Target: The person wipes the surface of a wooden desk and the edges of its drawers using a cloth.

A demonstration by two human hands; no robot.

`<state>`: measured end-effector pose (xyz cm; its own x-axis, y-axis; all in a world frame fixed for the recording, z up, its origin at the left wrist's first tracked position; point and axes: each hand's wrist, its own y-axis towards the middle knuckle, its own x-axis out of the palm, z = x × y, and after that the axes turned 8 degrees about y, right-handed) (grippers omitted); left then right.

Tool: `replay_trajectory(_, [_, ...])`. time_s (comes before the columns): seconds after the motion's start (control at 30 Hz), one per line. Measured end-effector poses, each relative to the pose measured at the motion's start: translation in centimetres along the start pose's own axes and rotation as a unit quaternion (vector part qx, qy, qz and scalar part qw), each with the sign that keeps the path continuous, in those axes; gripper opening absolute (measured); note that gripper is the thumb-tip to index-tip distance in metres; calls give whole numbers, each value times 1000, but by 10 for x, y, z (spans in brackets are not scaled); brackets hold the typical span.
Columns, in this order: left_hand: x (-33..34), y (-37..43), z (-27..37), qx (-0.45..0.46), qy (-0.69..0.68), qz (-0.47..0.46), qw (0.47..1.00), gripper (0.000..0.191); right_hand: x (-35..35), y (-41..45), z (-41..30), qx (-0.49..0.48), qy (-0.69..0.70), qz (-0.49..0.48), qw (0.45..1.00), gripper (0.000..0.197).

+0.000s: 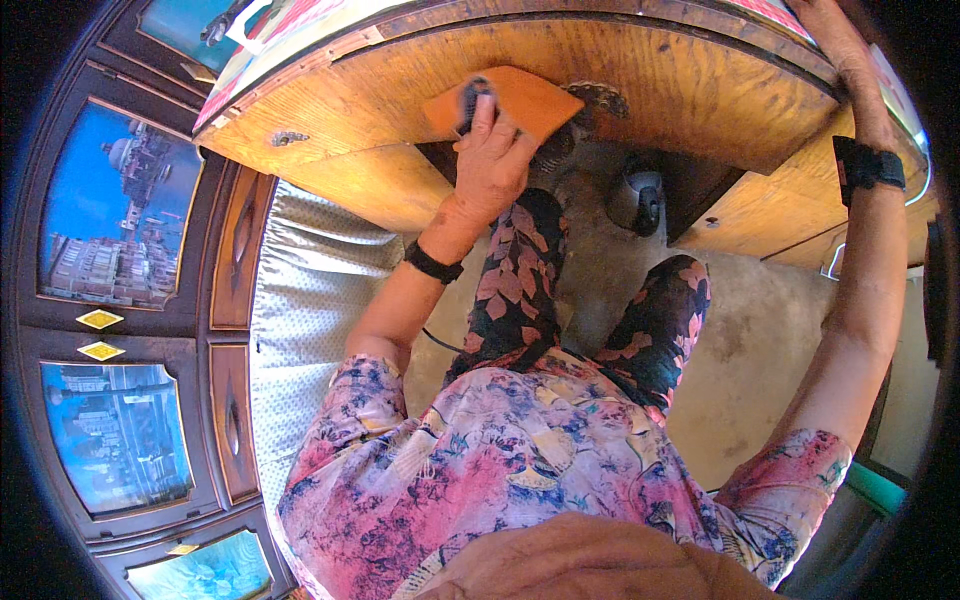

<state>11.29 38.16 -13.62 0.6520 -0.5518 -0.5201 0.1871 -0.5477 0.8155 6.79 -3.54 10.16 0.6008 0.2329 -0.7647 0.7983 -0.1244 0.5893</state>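
Observation:
My left hand [491, 154] presses an orange cloth [536, 97] against the wooden drawer front [360, 97] of a desk. A small dark thing [476, 101] shows at its fingertips, too blurred to name. Just right of the cloth is an ornate dark metal pull [600, 99], partly covered by it. My right hand [825, 30] lies at the right corner of the desktop; its fingers run past the picture's rim, so their hold is hidden. Each wrist wears a black band.
A red-checked cover [300, 22] lies on the desktop. Another metal pull [289, 138] sits at left. Below the desk, a dark rounded object [637, 199] stands near my knees. Dark cabinet doors with picture panels [120, 202] and a dotted white curtain [322, 300] line the left side.

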Motion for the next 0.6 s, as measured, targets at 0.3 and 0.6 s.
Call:
replay_trajectory(0.3, [-33,-19,-82,-225,53,23,973,58,-15,-22,-48,37,-91,9,995,25])
replay_trajectory(0.6, [-25,40,-24,-178,12,126,976,56,-11,-6,-21,32,-107,14,994,25])
